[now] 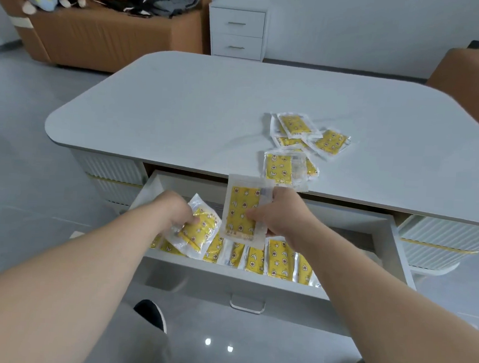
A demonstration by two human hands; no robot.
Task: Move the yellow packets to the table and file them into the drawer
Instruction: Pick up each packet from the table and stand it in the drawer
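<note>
I watch the right hand [281,215] pinching a flat yellow star-printed plastic packet [243,210] upright over the open white drawer [393,240] while the left hand [174,209] grips a tilted second yellow packet [198,229] just beside it, and I judge that either slick sleeve could slip or topple the filed row of packets [278,260] below.

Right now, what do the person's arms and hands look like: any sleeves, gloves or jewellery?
The left hand and right hand wear no gloves; neither wrist carries a watch or band, and no sleeve shows anywhere up to the frame's edge.
</note>
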